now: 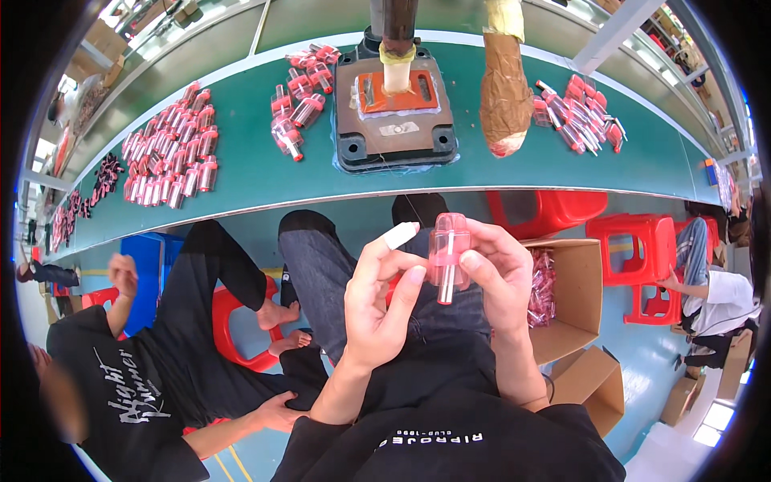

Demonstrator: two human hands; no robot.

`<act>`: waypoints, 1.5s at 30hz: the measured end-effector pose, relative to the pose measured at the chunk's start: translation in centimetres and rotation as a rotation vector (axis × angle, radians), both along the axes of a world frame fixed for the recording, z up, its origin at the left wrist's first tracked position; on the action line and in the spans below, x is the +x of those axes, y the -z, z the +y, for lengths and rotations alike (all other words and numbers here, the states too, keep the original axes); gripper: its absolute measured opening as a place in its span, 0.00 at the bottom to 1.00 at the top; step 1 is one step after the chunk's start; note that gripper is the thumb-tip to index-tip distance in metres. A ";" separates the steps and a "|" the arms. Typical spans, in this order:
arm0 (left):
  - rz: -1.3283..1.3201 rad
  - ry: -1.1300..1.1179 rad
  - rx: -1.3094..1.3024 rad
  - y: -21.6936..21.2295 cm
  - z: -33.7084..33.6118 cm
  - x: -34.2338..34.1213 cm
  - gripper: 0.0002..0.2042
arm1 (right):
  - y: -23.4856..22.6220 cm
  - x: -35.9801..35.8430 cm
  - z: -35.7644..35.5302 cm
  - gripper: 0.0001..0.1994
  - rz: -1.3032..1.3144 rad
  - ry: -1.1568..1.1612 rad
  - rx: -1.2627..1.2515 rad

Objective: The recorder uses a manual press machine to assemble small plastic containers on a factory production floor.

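Note:
A see-through pink plastic container (450, 251) with a silver tube down its middle is held upright above my lap. My right hand (502, 277) pinches its right side between thumb and fingers. Close at its left side is my left hand (377, 297), thumb and fingers apart, with a white wrap on the index finger. Its fingertips come right up to the container; whether they touch it, I cannot tell.
On the green bench (265, 177) stands a press-like fixture with an orange plate (418, 80). Pink containers lie left (173, 149) and right (580, 116). A paper-wrapped post (506, 96) hangs nearby. A cardboard box (574, 297) holds pink pieces. Another person (128, 394) sits left.

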State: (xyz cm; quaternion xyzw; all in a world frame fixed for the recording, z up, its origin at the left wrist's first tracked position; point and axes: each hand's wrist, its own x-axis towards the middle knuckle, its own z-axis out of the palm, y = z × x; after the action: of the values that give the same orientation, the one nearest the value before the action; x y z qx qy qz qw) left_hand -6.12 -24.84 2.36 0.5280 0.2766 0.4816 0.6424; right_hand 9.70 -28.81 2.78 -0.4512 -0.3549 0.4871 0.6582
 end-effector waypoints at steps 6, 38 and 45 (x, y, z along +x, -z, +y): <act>0.005 0.018 0.065 -0.2 0.0 0.1 0.25 | 0.4 -0.2 0.2 0.19 0.048 -0.027 -0.010; -0.038 -0.187 -0.018 -0.2 4.1 -2.3 0.17 | 1.6 1.9 5.1 0.20 -0.446 0.577 0.086; -0.292 -0.153 -0.101 -2.6 5.8 -6.1 0.23 | 1.2 1.1 6.3 0.24 -0.369 0.583 0.099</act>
State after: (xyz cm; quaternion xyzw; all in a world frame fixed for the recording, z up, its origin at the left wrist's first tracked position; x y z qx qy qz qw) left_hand -12.25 -19.02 4.98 0.3968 0.2438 0.5862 0.6629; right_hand 10.78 -22.56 1.59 -0.5815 -0.3472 0.1708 0.7156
